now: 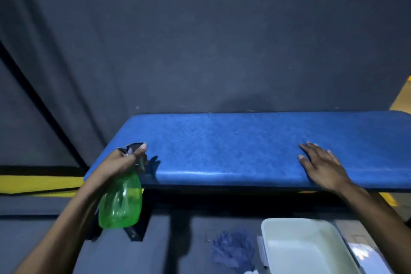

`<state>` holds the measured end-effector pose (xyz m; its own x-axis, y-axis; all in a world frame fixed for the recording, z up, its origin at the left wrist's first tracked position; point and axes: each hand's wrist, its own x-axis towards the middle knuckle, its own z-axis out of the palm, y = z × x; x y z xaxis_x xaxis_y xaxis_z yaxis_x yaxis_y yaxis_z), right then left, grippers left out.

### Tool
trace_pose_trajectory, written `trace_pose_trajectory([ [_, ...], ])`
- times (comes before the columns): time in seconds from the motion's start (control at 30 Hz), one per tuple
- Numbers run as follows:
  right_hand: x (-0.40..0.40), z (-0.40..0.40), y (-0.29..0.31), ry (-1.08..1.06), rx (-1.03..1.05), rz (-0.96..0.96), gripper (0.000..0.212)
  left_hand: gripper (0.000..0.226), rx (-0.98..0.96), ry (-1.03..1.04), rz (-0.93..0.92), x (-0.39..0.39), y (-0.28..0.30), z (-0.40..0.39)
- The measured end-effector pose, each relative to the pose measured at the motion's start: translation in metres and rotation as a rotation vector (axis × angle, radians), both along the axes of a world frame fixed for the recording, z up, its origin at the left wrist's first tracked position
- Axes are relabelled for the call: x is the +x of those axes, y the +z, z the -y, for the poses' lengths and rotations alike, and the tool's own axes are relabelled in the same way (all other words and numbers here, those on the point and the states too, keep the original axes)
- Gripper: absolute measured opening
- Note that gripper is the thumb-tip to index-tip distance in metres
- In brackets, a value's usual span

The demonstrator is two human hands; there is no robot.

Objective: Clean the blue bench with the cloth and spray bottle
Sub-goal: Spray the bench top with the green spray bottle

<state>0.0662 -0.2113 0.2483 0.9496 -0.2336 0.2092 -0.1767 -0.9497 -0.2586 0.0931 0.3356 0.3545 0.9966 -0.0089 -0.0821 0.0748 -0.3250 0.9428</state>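
Spray bottle (pixel 121 202), green: gripped at the neck by the left hand (pixel 124 162), nozzle aimed over the blue bench (pixel 233 147) surface, probably to wet it. Right hand (pixel 322 167): open, flat on the surface, bracing. Cloth (pixel 233 251): on the floor below, apparently crumpled, well apart from both hands, beside a white tub (pixel 278 227).

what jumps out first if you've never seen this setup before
The long blue bench running across the middle stands out against the dark wall. Next comes the bright green spray bottle, held by the left hand at the bench's left end. The right hand lies flat on the bench's right part, while a blue cloth sits on the floor below beside a white tub.
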Motion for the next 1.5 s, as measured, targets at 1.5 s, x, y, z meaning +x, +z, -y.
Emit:
trace_pose_trajectory([
  [1.5, -0.008, -0.01, 0.001, -0.031, 0.016, 0.067, 0.049, 0.024, -0.072, -0.099, -0.038, 0.024, 0.012, 0.087],
])
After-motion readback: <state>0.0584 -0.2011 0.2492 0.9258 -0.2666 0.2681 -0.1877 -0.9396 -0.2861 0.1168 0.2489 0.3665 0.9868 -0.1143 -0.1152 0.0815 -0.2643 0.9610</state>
